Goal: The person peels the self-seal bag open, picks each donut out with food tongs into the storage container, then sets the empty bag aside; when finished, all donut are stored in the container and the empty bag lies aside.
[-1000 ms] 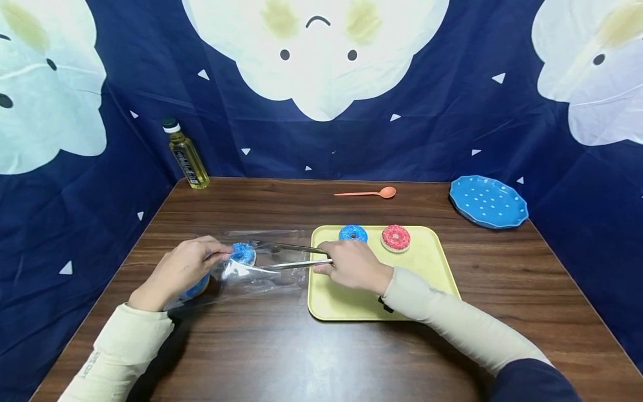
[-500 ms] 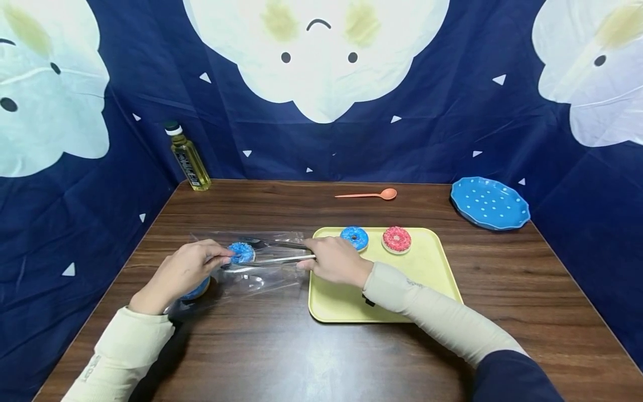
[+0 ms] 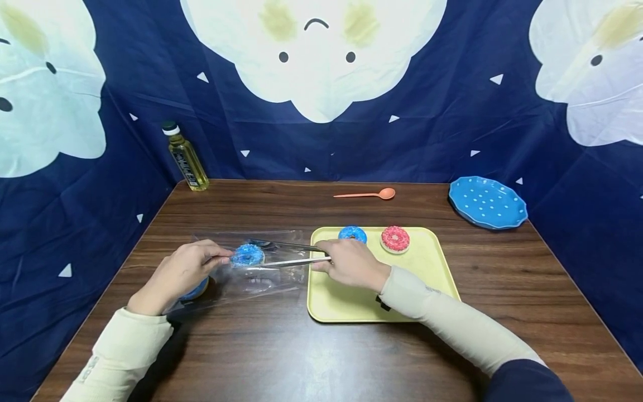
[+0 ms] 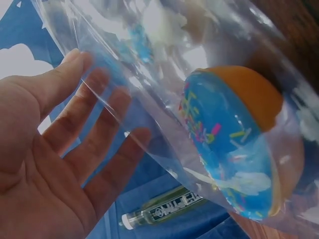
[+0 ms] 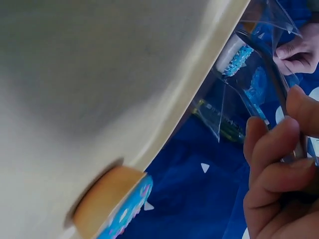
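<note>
Left of the tray [image 3: 382, 293], the left hand [image 3: 181, 271] pinches a clear bag [image 3: 251, 283]; above the tray's left side, the right hand [image 3: 351, 263] grips tongs [image 3: 296, 262], a blue doughnut [image 3: 248, 255] between their arms inside the bag; a red doughnut [image 3: 395, 239] sits on the tray

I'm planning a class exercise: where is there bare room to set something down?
Bare table shows in front of the yellow tray, between left sleeve and right sleeve, and beyond the right sleeve, towards the blue plate. Crowded: from left hand to right hand, over plastic bag, blue donut and tongs.
</note>
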Motion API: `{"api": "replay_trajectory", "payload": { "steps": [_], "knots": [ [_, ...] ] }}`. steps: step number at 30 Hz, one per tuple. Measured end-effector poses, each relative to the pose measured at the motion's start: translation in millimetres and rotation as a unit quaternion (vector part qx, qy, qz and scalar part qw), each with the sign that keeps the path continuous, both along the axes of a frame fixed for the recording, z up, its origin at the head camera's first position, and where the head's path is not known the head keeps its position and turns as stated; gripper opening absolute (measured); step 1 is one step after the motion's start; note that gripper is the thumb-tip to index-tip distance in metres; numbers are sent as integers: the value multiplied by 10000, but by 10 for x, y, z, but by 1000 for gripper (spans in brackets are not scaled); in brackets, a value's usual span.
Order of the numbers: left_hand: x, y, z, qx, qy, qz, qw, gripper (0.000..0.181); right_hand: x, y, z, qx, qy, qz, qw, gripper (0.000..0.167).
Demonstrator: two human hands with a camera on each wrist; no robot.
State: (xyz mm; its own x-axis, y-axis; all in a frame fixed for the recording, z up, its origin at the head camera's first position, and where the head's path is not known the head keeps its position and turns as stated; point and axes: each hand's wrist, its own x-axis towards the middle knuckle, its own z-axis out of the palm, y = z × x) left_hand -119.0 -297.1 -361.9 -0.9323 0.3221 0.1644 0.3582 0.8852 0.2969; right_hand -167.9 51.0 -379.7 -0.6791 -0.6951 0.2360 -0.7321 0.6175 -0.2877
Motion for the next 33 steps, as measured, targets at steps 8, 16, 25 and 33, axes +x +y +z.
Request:
{"api": "replay_trajectory", "payload": {
  "steps": [8,16,25,33],
  "knots": [
    [13,-7,-24,-26,64,-7,10000,18,84,271,-21,15,114,-141,9998,34],
    [11,-22,-20,28,102,-48,9999,17,185,525,10,-91,127,-346,9993,44],
    [6,-20,0,82,67,-97,9999,18,305,828,8,-241,53,-693,9973,45],
    [2,-32,-4,113,146,-170,9997,17,422,1109,3,-436,193,-831,9954,37]
  ]
}}
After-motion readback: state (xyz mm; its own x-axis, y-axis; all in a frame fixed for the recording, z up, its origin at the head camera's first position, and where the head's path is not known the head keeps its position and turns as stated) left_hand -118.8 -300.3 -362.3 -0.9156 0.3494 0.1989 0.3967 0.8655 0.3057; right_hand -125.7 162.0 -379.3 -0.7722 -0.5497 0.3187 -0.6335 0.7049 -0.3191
